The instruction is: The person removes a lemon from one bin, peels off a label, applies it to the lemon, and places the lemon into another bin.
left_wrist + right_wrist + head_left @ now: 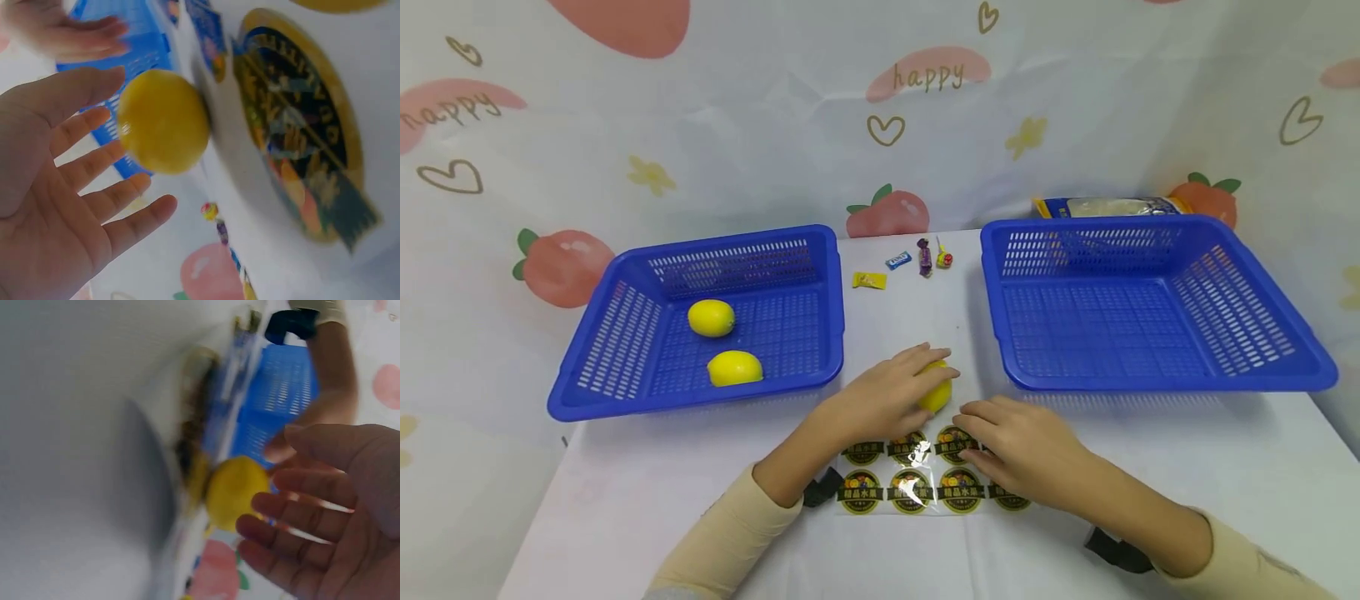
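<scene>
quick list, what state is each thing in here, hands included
left hand, fingers relaxed, over the middle lemon
right hand, fingers relaxed, holding nothing
middle lemon, whole, partly covered by the left hand
left blue basket, upright, holding two lemons
two lemons, whole, lying apart
right blue basket, upright, open-topped
sticker sheet, partly covered by the hands
yellow candy, wrapped
purple candy, wrapped
blue candy, wrapped
lollipop, lying down

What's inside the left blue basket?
One lemon lies toward the back, another lemon nearer the front. The basket's front rim hides that one's underside and the floor just behind it.
</scene>
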The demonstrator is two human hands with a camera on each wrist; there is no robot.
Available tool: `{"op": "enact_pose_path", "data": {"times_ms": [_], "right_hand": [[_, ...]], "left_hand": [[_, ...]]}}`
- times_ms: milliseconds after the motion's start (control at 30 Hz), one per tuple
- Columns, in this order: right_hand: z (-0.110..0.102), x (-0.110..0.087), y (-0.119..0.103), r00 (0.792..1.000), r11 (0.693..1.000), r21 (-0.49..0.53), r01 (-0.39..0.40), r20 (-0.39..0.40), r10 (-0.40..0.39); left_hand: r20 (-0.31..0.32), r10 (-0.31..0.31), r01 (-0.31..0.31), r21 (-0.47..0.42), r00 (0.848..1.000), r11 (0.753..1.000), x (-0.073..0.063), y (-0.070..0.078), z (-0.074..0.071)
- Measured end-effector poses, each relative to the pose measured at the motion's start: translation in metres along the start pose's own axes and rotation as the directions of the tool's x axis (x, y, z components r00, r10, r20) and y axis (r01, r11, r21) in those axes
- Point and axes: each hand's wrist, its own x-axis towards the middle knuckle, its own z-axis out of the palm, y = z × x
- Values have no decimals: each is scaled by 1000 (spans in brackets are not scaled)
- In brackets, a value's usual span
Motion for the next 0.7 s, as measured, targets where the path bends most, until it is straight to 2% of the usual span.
{"op": "enact_pose_path", "data": {"times_ms": [133,267,367,467,567,633,700], "right_hand": [[9,0,2,983,992,22,-121,139,116],[13,2,7,958,982,42,-184,232,170],[15,4,10,942,977,52,-206,281,184],[16,5,12,932,973,57,-222,307,194],[17,7,14,926,971,57,-232,320,202],[18,8,14,923,970,55,-235,326,205],[20,8,14,921,969,58,-238,330,207]], "left_hand": [[-32,-80,81,41,996,996,-14,5,-9],[-44,-149,151,69,988,986,-38,16,-19],[8,-199,198,61,980,978,-54,22,-22],[98,-277,271,76,956,960,-65,22,-21],[160,-343,335,75,925,939,-70,17,-16],[176,-364,358,63,915,931,-71,12,-13],[183,-372,369,49,910,928,-72,8,-11]]}}
